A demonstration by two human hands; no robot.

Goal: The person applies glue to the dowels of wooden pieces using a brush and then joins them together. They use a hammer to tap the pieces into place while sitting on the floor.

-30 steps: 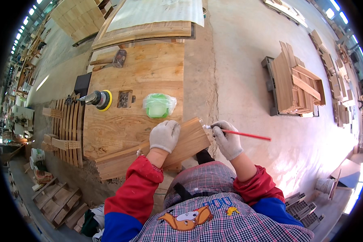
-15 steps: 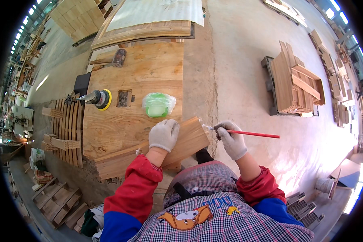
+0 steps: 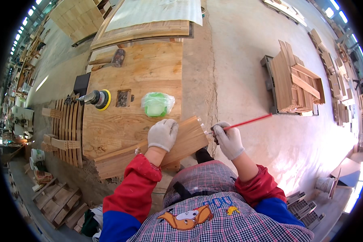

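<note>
While the gloved left hand (image 3: 162, 135) rests on the wooden board (image 3: 187, 137), I cannot tell whether its curled fingers clasp it; at 3 o'clock from it, the gloved right hand (image 3: 228, 141) grasps a red stick (image 3: 249, 122), its tip near the board's end. The board slants from 8 to 2 o'clock across the near side of the workbench (image 3: 157, 72). From the left hand, a bagged green container (image 3: 156, 106) crowds closest, at 12 o'clock. The sander (image 3: 96, 99) lies at 10, the mallet (image 3: 118, 58) at 11, wooden slats (image 3: 74, 121) at 9, stacked planks (image 3: 287, 86) at 2.
</note>
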